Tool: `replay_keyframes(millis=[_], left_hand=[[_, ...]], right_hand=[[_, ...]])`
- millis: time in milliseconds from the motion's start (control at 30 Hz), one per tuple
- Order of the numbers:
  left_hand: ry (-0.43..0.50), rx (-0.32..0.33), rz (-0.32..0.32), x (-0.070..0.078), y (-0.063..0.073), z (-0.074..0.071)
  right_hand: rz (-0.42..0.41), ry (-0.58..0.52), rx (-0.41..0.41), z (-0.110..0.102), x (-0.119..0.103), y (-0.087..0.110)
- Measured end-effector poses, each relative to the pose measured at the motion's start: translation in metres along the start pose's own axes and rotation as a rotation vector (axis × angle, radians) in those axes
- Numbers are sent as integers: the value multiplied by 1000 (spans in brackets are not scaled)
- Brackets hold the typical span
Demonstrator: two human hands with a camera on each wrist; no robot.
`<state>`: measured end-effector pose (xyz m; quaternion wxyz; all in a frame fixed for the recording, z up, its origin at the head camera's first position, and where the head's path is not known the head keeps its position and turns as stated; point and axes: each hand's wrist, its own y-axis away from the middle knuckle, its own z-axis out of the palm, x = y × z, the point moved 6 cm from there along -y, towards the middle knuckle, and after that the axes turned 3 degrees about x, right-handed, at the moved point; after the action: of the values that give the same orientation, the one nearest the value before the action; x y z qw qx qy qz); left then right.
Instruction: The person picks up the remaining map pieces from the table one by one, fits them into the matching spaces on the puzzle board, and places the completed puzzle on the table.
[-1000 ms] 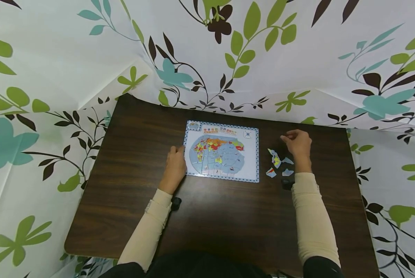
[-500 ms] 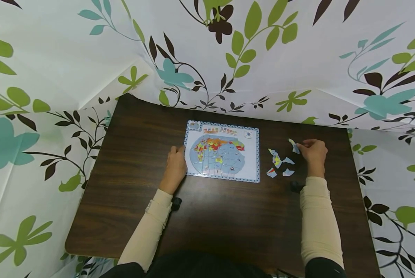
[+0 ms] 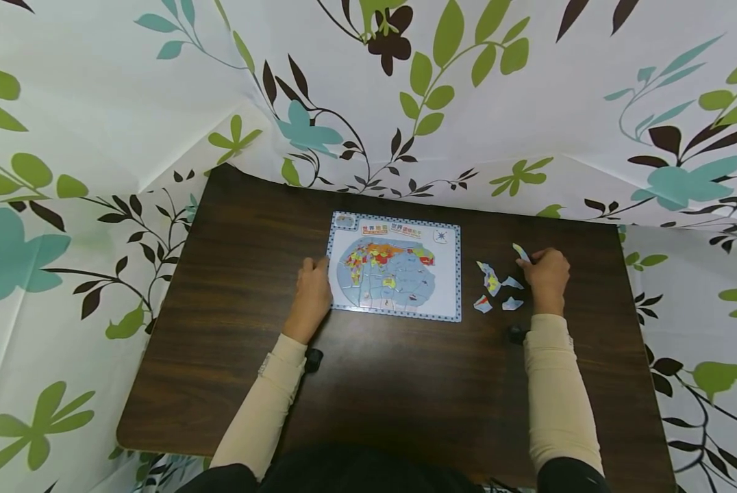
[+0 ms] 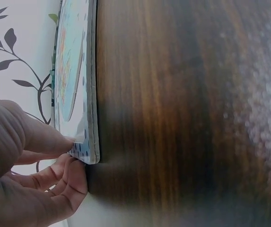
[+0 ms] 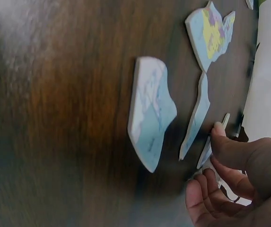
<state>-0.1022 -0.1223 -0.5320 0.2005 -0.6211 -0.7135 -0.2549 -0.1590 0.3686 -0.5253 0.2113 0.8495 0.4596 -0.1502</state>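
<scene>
World-map puzzle board (image 3: pixel 446 291) lies left of the right hand (image 3: pixel 547 275), which pinches a slim piece (image 3: pixel 520 251), while the left hand (image 3: pixel 309 291) grips the board's left edge.

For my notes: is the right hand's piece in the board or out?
Out: the right hand holds the piece away from the board.

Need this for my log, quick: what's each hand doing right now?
Left hand: holding the map board at its edge.
Right hand: pinching a puzzle piece.
</scene>
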Motion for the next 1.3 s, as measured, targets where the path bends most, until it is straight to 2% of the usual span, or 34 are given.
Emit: replay_keyframes(millis=[400,633,833,1000,1100,1300], left_hand=[[5,-8,1,-1,1,2],[-1,-1,11,-1,1,2],[-7,5,13,-1,1,2],[-13,1,6,0,0,2],[-12,-9,-7,1,0,1],[-13,-14,-12,2,0,0]], right_hand=[[8,-20,-22,5,-1,4],[6,-88,-45,6,-7,7],[-29,-148,-82,9,-25,8],[-23,-211,-162,16,-43,11],[-51,-249,-198,20,-54,14],[-94,-262,-231,30,-72,21]])
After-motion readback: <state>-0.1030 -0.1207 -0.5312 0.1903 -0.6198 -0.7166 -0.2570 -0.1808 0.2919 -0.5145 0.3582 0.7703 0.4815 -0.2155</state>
